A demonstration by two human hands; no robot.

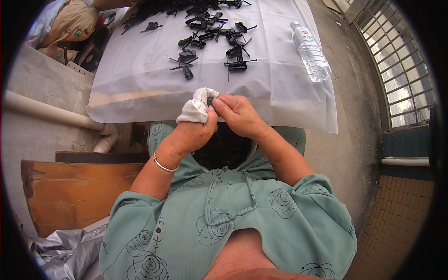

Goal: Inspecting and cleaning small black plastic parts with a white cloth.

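Observation:
At the near edge of the covered table, my two hands meet around a small dark piece (210, 101), mostly hidden by my fingers. White cloth (194, 112), perhaps part of a glove, covers the fingers of my left hand (200, 129), which is closed on the piece. My right hand (239, 115) is bare and pinches the same piece between thumb and bent fingers. Beyond them, several black plastic parts (187, 56) with thin protruding strips lie scattered on the table, with a denser pile (200, 11) at the far end.
A white translucent sheet (275, 100) covers the table. A clear water bottle (310, 53) lies at its right. Below my hands, a dark mass (224, 149) sits between my knees. To the left are a pipe (51, 113), an orange-brown board (79, 191) and bags (70, 23).

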